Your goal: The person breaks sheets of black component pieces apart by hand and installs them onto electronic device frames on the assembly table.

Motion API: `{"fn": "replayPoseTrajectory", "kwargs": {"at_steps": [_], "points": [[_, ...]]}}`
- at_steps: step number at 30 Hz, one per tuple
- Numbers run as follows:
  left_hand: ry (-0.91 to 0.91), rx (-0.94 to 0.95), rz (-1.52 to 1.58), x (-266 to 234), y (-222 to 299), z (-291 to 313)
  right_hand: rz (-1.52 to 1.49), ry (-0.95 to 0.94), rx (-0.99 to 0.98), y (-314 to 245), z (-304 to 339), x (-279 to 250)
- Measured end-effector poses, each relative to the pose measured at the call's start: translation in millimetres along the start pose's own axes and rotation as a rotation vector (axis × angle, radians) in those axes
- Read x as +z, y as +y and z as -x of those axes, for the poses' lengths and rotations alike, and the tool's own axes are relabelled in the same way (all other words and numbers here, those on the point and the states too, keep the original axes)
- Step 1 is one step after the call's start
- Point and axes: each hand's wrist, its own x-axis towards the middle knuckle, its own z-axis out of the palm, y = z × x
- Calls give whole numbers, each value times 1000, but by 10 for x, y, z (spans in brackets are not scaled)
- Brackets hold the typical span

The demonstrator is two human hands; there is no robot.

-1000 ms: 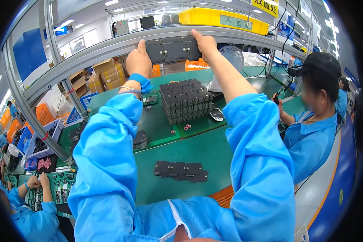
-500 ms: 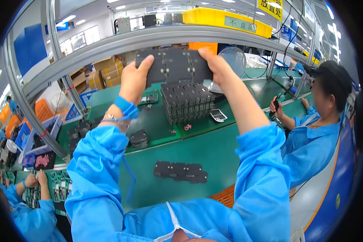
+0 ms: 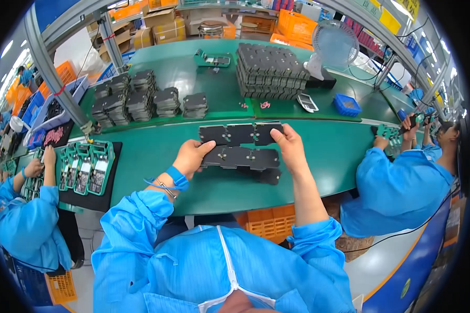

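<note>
Head view shows the left hand (image 3: 191, 156) gripping the left end of some black sectioned panels (image 3: 240, 157), thumb on top, and the right hand (image 3: 291, 151) clamped on their right end; how many pieces overlap there, I cannot tell. They are held over the green bench (image 3: 151, 156), on the near side of the tall black stack (image 3: 271, 70). Pink bits (image 3: 265, 105) lie at that stack's near foot, a white frame (image 3: 308, 103) by its right corner, a blue basket (image 3: 347, 105) farther right, and low black piles (image 3: 141, 99) to its left.
</note>
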Motion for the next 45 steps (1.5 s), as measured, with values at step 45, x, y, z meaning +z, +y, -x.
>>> {"fn": "replayPoseTrajectory", "kwargs": {"at_steps": [45], "points": [[674, 527, -637, -1243, -958, 1896, 1021, -520, -47, -623, 655, 1087]]}}
